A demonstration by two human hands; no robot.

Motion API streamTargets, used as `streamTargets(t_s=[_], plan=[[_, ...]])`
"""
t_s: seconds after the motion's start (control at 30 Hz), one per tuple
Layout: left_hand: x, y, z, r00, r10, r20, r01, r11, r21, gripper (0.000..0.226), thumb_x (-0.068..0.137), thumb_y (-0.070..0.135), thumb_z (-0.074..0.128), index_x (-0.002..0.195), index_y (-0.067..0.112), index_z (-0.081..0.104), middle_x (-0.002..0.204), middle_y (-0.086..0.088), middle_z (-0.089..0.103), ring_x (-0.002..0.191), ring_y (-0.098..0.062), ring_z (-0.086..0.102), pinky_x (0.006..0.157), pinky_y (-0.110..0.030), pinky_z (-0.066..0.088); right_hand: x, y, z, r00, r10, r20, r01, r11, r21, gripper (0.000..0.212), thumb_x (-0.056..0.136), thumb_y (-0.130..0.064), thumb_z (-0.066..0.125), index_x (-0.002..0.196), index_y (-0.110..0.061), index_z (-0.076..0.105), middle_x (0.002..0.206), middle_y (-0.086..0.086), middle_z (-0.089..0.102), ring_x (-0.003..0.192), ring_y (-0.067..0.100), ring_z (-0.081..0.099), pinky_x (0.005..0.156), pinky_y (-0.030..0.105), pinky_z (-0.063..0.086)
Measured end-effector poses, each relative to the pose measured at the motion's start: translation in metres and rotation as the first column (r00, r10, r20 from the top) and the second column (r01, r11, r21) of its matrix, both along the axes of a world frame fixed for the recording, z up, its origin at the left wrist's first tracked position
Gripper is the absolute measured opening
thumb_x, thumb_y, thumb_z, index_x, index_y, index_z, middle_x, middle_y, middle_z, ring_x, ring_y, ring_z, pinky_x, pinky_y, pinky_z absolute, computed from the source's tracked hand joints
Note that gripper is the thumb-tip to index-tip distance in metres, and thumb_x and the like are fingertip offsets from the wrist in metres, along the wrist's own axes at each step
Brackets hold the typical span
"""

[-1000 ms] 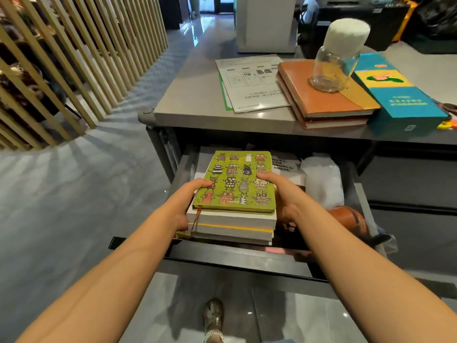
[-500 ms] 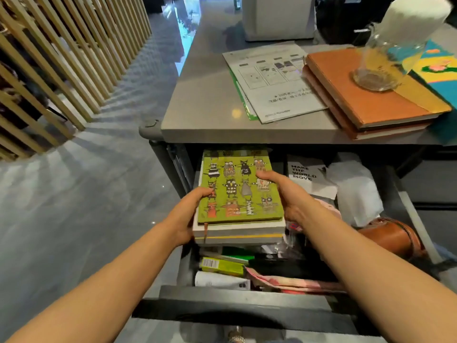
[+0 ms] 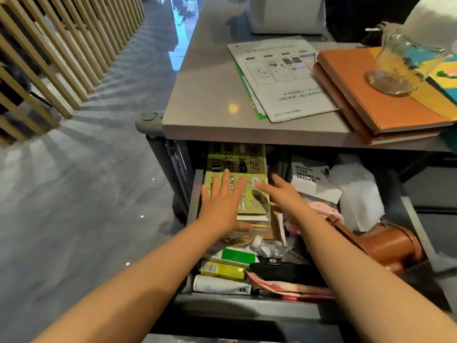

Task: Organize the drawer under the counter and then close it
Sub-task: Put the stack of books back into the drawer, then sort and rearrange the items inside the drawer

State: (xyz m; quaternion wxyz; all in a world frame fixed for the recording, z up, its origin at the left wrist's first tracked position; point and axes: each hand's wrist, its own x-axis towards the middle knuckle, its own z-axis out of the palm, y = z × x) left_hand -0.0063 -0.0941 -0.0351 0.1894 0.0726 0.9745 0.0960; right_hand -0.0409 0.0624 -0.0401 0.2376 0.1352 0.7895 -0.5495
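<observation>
The drawer under the grey counter stands pulled out. At its back left a green notebook with cartoon animals tops a stack of books, partly under the counter edge. My left hand lies flat on the notebook's cover, fingers spread and straight. My right hand hovers at the notebook's right edge with fingers extended, holding nothing. A brown leather pouch lies at the drawer's right side.
The drawer front holds a yellow-green box, a white tube, a black case and a green-and-white box. A white booklet and white tissue sit at the back. Papers, orange books and a glass jar rest on the counter.
The book stack has been pushed back toward the rear of the drawer. Both hands let go of its sides; the left now lies flat on the cover and the right has opened.
</observation>
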Motion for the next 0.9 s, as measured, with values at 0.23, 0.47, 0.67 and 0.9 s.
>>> streamTargets(t_s=[0.23, 0.47, 0.67, 0.9], plan=[[0.005, 0.017, -0.040, 0.990, -0.029, -0.141, 0.000, 0.979, -0.206, 0.113, 0.084, 0.027, 0.066, 0.139, 0.034, -0.032, 0.152, -0.012, -0.031, 0.139, -0.039, -0.024, 0.109, -0.060, -0.010, 0.032, 0.002, -0.011, 0.980, 0.048, 0.194, -0.021, 0.990, -0.140, 0.042, 0.075, -0.017, 0.073, 0.116, -0.016, 0.059, 0.097, -0.001, 0.068, 0.069, 0.007, 0.057, 0.052, 0.018, 0.042], [-0.009, -0.004, -0.046, 0.968, 0.014, -0.251, -0.068, 0.975, -0.210, 0.107, 0.084, 0.036, 0.065, 0.142, 0.035, -0.024, 0.157, -0.012, -0.013, 0.141, -0.040, -0.018, 0.113, -0.047, -0.012, 0.036, -0.010, -0.035, 0.977, 0.106, -0.184, -0.085, 0.990, 0.116, 0.076, 0.072, 0.012, 0.066, 0.135, -0.022, 0.044, 0.108, -0.002, 0.064, 0.098, 0.012, 0.057, 0.062, -0.002, 0.039], [0.000, 0.004, -0.050, 0.948, -0.070, -0.310, -0.018, 0.962, -0.274, 0.113, 0.086, 0.026, 0.063, 0.134, 0.028, -0.039, 0.152, -0.016, -0.027, 0.139, -0.039, -0.023, 0.109, -0.050, -0.018, 0.034, -0.003, -0.053, 0.962, 0.238, -0.132, -0.175, 0.912, 0.370, 0.079, 0.071, -0.004, 0.075, 0.138, -0.027, 0.039, 0.120, 0.002, 0.064, 0.106, 0.019, 0.061, 0.086, 0.021, 0.047], [-0.010, -0.005, -0.060, 0.924, -0.125, -0.362, 0.035, 0.969, -0.245, 0.100, 0.087, 0.008, 0.059, 0.146, 0.026, -0.020, 0.158, -0.008, -0.010, 0.145, -0.031, -0.008, 0.116, -0.043, -0.006, 0.040, -0.012, -0.066, 0.958, 0.169, -0.230, 0.007, 0.791, 0.612, 0.044, 0.082, -0.027, 0.065, 0.125, -0.033, 0.053, 0.109, 0.001, 0.070, 0.099, 0.027, 0.064, 0.078, 0.034, 0.051]])
